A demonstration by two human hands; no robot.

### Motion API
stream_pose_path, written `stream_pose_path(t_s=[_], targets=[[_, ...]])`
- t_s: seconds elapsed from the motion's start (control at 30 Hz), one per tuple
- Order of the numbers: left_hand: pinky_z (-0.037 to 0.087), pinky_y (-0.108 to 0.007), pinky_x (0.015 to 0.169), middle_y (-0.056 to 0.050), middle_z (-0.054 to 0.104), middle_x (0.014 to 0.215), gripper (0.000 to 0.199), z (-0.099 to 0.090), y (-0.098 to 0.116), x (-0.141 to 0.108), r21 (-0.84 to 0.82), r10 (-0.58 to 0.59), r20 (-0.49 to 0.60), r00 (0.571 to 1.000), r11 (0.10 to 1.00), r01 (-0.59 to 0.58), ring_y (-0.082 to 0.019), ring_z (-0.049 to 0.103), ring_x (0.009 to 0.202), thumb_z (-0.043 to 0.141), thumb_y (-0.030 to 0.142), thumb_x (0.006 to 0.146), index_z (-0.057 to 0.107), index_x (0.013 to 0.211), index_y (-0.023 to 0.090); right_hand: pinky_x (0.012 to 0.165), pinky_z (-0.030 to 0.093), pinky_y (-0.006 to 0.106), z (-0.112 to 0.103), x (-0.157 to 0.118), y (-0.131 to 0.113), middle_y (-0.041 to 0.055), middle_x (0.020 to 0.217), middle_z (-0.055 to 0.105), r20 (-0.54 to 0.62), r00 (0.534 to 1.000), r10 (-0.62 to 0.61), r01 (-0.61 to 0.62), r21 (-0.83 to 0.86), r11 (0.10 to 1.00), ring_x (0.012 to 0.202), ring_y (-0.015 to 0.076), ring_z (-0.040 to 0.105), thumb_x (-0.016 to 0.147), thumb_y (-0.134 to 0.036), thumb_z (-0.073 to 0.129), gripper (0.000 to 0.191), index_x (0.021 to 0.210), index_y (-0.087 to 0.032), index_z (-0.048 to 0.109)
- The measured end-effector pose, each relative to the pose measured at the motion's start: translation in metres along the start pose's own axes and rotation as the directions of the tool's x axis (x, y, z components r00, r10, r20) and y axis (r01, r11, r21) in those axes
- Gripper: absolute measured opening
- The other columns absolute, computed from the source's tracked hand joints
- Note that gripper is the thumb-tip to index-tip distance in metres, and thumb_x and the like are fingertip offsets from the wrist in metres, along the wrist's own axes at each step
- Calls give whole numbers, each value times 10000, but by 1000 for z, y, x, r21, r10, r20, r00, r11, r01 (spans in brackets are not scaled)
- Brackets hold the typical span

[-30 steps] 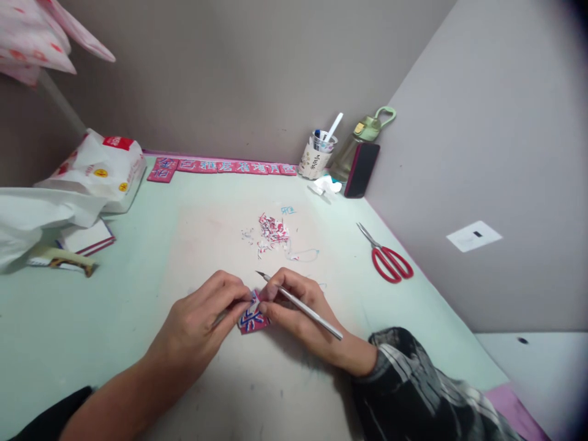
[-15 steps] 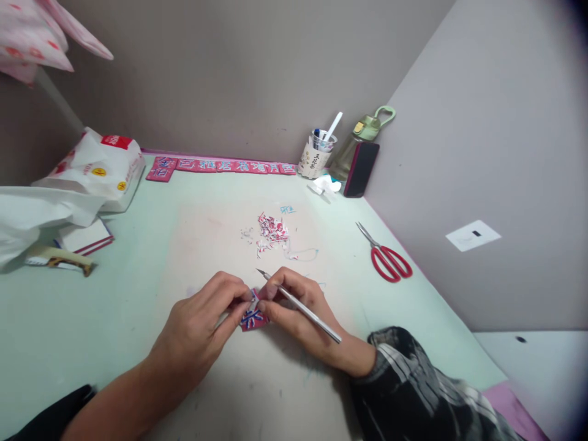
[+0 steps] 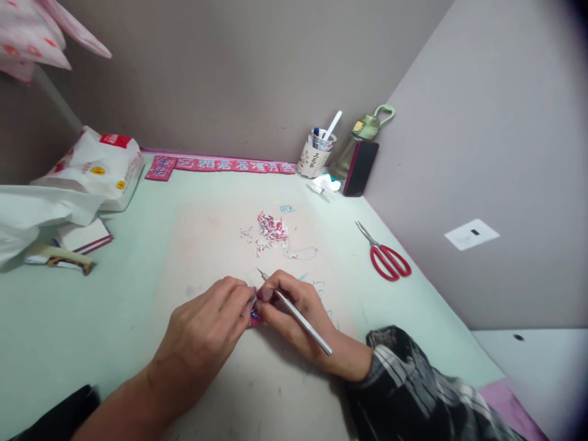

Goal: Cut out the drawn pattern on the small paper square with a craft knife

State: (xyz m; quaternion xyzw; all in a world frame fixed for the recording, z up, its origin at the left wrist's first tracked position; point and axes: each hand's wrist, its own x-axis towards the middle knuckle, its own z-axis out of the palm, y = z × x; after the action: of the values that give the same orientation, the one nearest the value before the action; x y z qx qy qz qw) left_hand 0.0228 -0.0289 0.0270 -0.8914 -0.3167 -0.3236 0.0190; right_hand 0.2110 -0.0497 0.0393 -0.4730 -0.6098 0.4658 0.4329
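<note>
A silver craft knife (image 3: 301, 318) rests across my right hand (image 3: 303, 312), its tip pointing up and left past the curled fingers. Between my two hands a small pink piece with blue and white marks (image 3: 255, 317) shows only in part. The fingers of my left hand (image 3: 209, 324) are pressed together at its left edge and cover much of it. The fingertips of both hands nearly meet over the piece. Just beyond them lies a heap of red and white scraps (image 3: 273, 229) on the pale mat (image 3: 197, 226).
Red-handled scissors (image 3: 388, 260) lie at the right. Pink tiles with characters (image 3: 229, 165) line the back edge, beside a pen cup (image 3: 316, 153), a bottle (image 3: 346, 156) and a phone (image 3: 361, 169). A tissue pack (image 3: 101, 168) and a cutter (image 3: 59, 257) are at the left.
My left hand has rolled over and moved slightly right, covering more of the pink piece. The knife's rear end has swung a little down and left with my right hand.
</note>
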Motion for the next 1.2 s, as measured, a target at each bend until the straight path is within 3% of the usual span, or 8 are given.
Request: stream_pose_path(t_s=[0.2, 0.43, 0.77, 0.87, 1.0, 1.2], targets=[[444, -262, 606, 18, 615, 774, 149, 0, 2, 1, -80, -112, -13, 994, 991, 110, -125, 609, 641, 481, 97, 1007, 551, 927, 202, 598, 382, 273, 2, 0, 1, -31, 707, 578, -5, 1000, 13, -14, -9, 1000, 633, 125, 477, 834, -172, 641, 93, 803, -208, 561], [526, -181, 607, 46, 648, 792, 97, 0, 1, -1, -391, -308, 21, 951, 873, 292, -94, 644, 632, 551, 141, 927, 566, 907, 234, 630, 423, 276, -2, 2, -6, -24, 760, 584, -14, 996, 91, -88, 125, 988, 679, 133, 511, 833, -218, 713, 153, 807, -210, 562], [609, -230, 731, 12, 743, 895, 125, -4, 2, 1, -380, -320, -37, 947, 881, 283, -129, 723, 753, 542, 159, 958, 623, 998, 246, 609, 380, 276, -3, 4, -4, -34, 724, 546, -58, 998, 26, -22, 55, 998, 651, 126, 466, 847, -202, 675, 123, 802, -212, 561], [596, -219, 646, 28, 701, 806, 95, -5, 1, 3, -424, -415, -28, 910, 829, 365, -126, 700, 681, 558, 178, 940, 610, 908, 249, 633, 396, 286, -3, 4, -5, -24, 753, 561, -73, 997, 30, -26, 61, 998, 679, 136, 480, 840, -213, 689, 127, 801, -213, 567], [600, -219, 655, 31, 673, 809, 56, -7, -2, 5, -472, -527, -52, 849, 762, 444, -129, 691, 691, 585, 222, 927, 630, 916, 252, 659, 417, 298, -5, 5, -5, -11, 801, 583, -54, 994, 91, -81, 167, 983, 725, 150, 509, 829, -237, 726, 165, 817, -216, 563], [601, -225, 700, 22, 692, 831, 83, -7, -11, 5, -500, -552, 2, 834, 722, 478, -131, 676, 712, 603, 266, 943, 672, 900, 251, 683, 431, 296, -6, 7, -1, -12, 824, 594, -41, 990, 133, -117, 281, 953, 736, 144, 531, 829, -248, 757, 192, 839, -215, 568]])
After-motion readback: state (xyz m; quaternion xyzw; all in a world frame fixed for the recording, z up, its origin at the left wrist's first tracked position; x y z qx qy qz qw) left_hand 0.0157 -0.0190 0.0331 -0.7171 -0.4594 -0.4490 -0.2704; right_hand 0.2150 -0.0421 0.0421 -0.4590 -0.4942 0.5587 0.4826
